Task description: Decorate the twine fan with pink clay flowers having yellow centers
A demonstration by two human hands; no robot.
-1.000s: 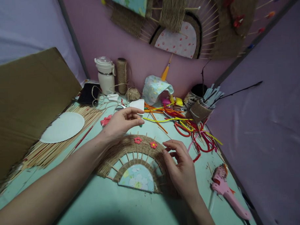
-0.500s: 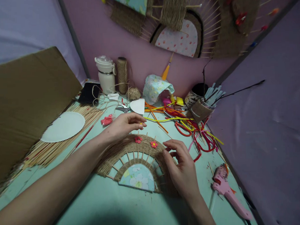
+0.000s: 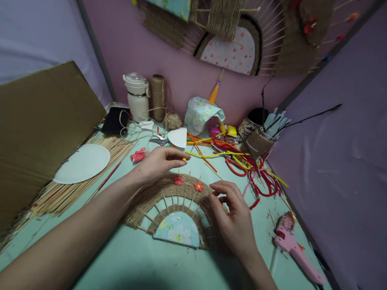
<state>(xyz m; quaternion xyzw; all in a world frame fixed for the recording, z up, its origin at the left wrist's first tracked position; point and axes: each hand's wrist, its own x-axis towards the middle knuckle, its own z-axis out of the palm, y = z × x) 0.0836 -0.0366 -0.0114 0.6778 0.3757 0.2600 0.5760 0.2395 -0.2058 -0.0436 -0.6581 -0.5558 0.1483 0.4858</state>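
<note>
Between the thumb and fingers of my left hand (image 3: 159, 163) is a small yellow clay ball (image 3: 184, 159), held above the top of the arc. Below it, a woven twine fan (image 3: 144, 199) with thin sticks and a floral half-round centre (image 3: 177, 229) lies on the table. A red flower (image 3: 178, 180) without a yellow middle and a red flower with a yellow middle (image 3: 198, 186) sit on its woven band. My right hand (image 3: 234, 215) is at the fan's right side, fingers loosely curled, thumb and forefinger apart with nothing visible between them. It covers part of the band.
A packet of red clay (image 3: 138, 155) lies behind my left wrist. Red-handled scissors (image 3: 235, 167) lie among pipe cleaners (image 3: 213, 154). A pink glue gun (image 3: 297, 251) is at the right. Thin sticks (image 3: 71, 189), a white oval piece (image 3: 83, 163) and cardboard (image 3: 40, 129) occupy the left.
My left hand has moved slightly right and down with the yellow clay ball, which now shows more plainly. My right hand and the fan stay nearly still.
</note>
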